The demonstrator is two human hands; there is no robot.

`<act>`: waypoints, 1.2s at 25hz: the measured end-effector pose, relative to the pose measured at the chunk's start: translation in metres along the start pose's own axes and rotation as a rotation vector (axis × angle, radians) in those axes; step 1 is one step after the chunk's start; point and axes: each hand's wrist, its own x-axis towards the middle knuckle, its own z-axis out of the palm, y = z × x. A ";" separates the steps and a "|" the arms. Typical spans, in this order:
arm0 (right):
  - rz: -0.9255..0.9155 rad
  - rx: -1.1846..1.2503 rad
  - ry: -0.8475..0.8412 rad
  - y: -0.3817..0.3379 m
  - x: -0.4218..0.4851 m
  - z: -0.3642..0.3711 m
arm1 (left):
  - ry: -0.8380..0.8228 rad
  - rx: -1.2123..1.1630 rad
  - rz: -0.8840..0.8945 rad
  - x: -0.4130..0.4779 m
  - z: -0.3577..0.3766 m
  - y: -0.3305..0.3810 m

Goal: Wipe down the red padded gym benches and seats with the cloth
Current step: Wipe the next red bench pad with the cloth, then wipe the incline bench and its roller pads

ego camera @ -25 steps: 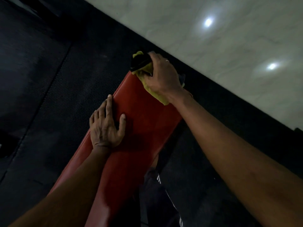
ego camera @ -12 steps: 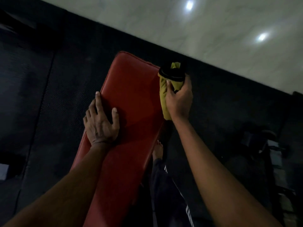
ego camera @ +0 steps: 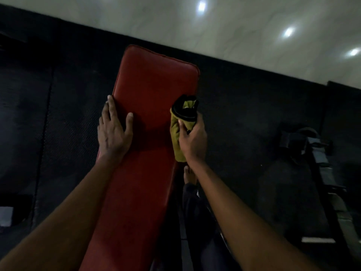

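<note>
My right hand (ego camera: 192, 142) grips the cloth (ego camera: 176, 133) (soft, light, bunch it mid-fold) against the bench (ego camera: 152, 118) edge; left hand (ego camera: 113, 133) presses flat, fingers straight.

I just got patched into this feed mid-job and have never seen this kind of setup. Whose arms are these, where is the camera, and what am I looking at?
There is no machine here: a person wears one wide-angle camera on the head, looking forward and down, so both arms reach in from the bottom of the picture. The long red pad is a gym bench standing on dark rubber flooring. The left hand lies flat on the bench near its left edge, fingers straight. The right hand grips a yellow cloth with black trim against the bench's right edge. Pale tiled floor shows beyond, and other dim gym equipment sits to the right.
</note>
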 end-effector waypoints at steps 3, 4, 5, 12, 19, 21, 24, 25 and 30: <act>-0.004 0.007 -0.041 -0.006 0.008 -0.009 | -0.095 -0.027 0.061 -0.010 -0.011 -0.012; 0.003 0.011 -0.058 -0.011 0.009 -0.016 | -0.129 -0.029 0.071 -0.010 -0.015 -0.010; 0.008 0.009 -0.086 -0.017 0.009 -0.024 | -0.157 -0.019 0.069 -0.009 -0.021 -0.008; -0.023 -0.093 -0.137 -0.064 0.002 -0.148 | -0.285 0.042 0.127 -0.035 -0.093 0.061; 0.047 -0.122 -0.043 -0.105 -0.025 -0.312 | -0.359 0.051 0.315 -0.055 -0.183 0.146; 0.086 -0.096 0.027 -0.111 -0.035 -0.358 | -0.357 0.072 0.371 -0.059 -0.201 0.183; 0.157 -0.007 0.179 -0.111 -0.050 -0.426 | -0.365 0.104 0.505 -0.069 -0.216 0.256; 0.180 0.020 0.227 -0.107 -0.056 -0.448 | -0.385 0.118 0.546 -0.074 -0.216 0.285; 0.292 0.085 0.403 -0.064 -0.089 -0.552 | -0.458 0.165 0.763 -0.104 -0.197 0.417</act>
